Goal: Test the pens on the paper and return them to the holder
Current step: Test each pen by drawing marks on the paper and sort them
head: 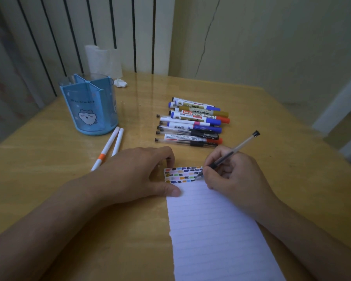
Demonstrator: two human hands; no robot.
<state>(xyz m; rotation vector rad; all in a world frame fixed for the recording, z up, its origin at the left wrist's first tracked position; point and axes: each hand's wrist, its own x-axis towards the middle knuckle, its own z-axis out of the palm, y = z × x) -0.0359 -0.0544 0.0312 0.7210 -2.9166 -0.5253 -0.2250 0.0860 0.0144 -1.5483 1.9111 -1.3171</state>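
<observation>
— What's nearest?

— My left hand point(142, 175) lies flat on the paper point(215, 230), fingers relaxed, so it can't slide. My right hand point(231, 175) pinches a clear pen point(235, 149), tip on the sheet's top edge, among colour dabs.

— And beyond?

— Two white pens point(111, 147), a heap of markers point(193, 122), then the blue holder point(89, 104), apparently empty, far left.

The paper point(215, 230) runs off the bottom edge.

clear pen point(234, 151) tip on lined paper point(215, 230)
</observation>
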